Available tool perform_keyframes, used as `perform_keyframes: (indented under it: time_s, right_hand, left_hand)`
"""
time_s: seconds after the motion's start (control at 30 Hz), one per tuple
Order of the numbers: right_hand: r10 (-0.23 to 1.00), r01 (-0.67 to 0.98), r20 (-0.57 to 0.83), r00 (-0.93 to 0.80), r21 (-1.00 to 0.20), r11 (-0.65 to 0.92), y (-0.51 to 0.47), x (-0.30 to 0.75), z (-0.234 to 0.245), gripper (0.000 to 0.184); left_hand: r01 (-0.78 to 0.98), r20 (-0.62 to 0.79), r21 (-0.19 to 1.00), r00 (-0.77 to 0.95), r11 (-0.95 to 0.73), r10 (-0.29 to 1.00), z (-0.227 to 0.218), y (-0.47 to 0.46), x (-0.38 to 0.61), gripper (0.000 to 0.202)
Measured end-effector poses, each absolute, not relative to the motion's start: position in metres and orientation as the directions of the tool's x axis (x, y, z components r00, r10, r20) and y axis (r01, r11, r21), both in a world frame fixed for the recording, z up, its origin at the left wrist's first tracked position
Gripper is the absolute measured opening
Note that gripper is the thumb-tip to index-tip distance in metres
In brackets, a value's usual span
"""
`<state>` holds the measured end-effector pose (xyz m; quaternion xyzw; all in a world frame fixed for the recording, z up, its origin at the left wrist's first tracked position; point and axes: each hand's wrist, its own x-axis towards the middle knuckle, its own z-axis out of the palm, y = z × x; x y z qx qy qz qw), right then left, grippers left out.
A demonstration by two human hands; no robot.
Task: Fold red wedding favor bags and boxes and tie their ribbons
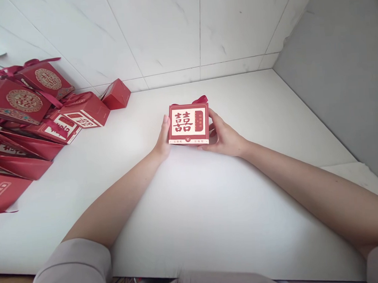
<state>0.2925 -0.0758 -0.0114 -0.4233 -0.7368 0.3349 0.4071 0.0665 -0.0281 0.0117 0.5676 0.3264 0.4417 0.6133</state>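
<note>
Between my two hands is a red gift box (188, 123) with a cream label and red Chinese characters facing me. A dark red ribbon (200, 100) shows behind its top edge. My left hand (164, 139) presses against the box's left side, thumb up along the edge; its other fingers are hidden behind the box. On the right side, my right hand (222, 133) grips the box with curled fingers, some reaching beneath its lower corner. The box appears tilted with its label towards me, at the middle of the white table.
Several red gift boxes (28, 101) with ribbons are piled at the left. A plain red box (117, 94) stands by the tiled wall (170, 32). The white table (192, 209) meets a grey surface (340, 66) on the right, where a whitish sheet (358, 177) lies near my right forearm.
</note>
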Motion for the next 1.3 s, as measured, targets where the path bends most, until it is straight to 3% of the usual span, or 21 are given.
perform_keyframes:
  time_s: [1.3]
  right_hand:
    - [0.883,0.357,0.350,-0.314,-0.818,0.451,-0.076,0.294,-0.015,0.120]
  left_hand:
    - [-0.185,0.140,0.980,0.410,-0.068,0.901,0.013,-0.032,0.067,0.076]
